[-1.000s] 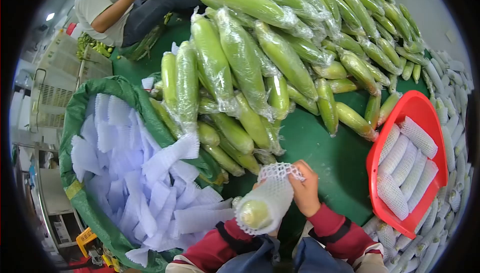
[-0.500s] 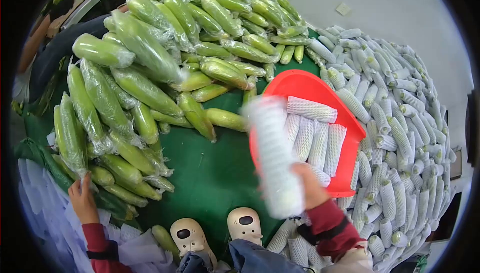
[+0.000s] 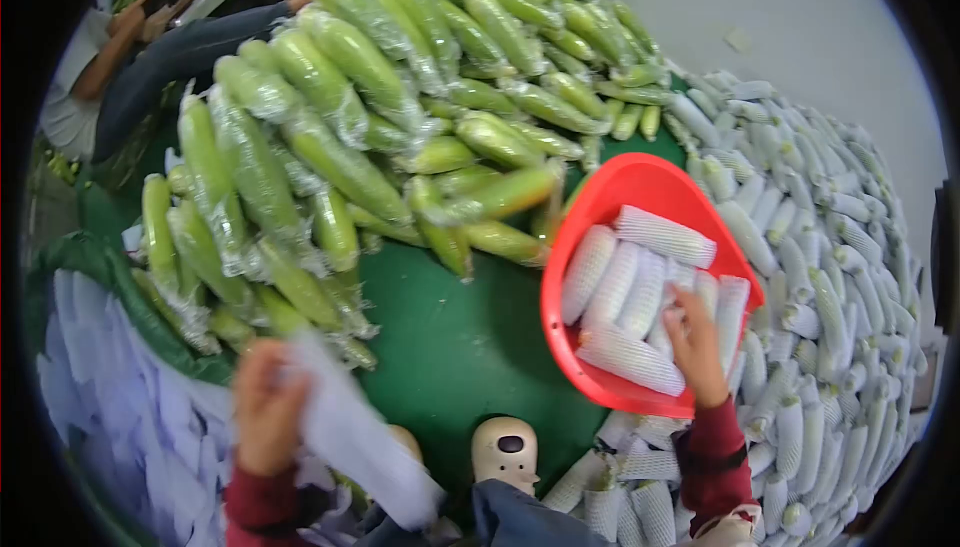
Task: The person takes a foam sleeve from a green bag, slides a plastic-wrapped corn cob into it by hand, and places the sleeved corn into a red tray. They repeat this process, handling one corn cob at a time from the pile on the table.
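My left hand, blurred by motion, is closed on a flat white foam net sleeve, which hangs down to the right over my lap. My right hand is over a red basket, its fingers slightly bent and apart, touching or just above the foam-sleeved corn ears in it. One sleeved ear lies across the basket's near side and another across its far side. Several more lie side by side between them. Whether the fingertips press on an ear is hard to see.
Film-wrapped green corn ears are heaped at the left and back. Sleeved ears form a big pile on the right. Loose white sleeves lie at the lower left. Another person's leg shows at the upper left. Green sheeting covers the floor.
My right hand has moved from holding a sleeved ear upright to resting over the basket, where more ears now lie. My left hand has left the wrapped ears and now holds a sleeve.
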### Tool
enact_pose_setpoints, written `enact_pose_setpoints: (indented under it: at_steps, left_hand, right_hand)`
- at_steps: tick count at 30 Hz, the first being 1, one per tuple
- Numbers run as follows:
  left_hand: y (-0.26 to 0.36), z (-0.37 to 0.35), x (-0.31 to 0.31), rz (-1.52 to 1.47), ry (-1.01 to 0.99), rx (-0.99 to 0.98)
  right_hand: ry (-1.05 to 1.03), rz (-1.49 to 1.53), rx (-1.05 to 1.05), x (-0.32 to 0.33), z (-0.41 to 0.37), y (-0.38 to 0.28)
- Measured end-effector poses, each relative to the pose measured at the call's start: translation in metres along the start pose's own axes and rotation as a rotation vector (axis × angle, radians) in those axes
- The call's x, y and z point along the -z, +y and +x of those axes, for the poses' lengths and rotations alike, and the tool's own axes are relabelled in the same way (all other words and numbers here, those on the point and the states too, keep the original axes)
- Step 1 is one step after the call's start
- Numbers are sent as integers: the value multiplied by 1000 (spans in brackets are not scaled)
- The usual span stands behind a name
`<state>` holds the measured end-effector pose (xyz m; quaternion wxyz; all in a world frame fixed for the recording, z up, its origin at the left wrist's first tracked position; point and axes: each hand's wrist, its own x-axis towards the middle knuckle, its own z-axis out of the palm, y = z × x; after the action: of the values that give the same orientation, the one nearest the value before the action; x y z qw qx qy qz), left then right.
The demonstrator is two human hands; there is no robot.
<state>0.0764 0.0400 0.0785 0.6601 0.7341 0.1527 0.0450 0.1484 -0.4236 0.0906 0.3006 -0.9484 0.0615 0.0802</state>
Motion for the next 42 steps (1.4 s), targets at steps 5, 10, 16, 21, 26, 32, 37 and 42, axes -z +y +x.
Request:
enact_pose_setpoints:
  at_steps: [5,10,16,21,26,32,37,42]
  left_hand:
    - [-48,-15,-81,117,-548,-155]
    - [-63,-33,-60,326,-279,44]
    - [-121,-55,-23,-535,-760,691]
    - [-83,-13,5,-330,-175,459]
    - [-90,62,8,763,127,-243]
    - [-74,66,3,579,-106,63]
    - [-66,-6,-21,108,-382,138]
    - [-106,-45,-56,-522,-334,654]
  right_hand:
    - [-1124,1025,-167,-135,-42,-119]
    - [-1286,1244,-561,-227,-71,-101]
    - [-1011,1664,-809,-244,-56,-120]
    - [-918,675,629,-301,-13,-115]
    - [-705,883,404,-342,65,-171]
    - [-1026,1381,40,-345,33,-172]
    - [-992,1302,-83,-231,-46,-156]
    - [-823,1215,-505,-228,-76,-118]
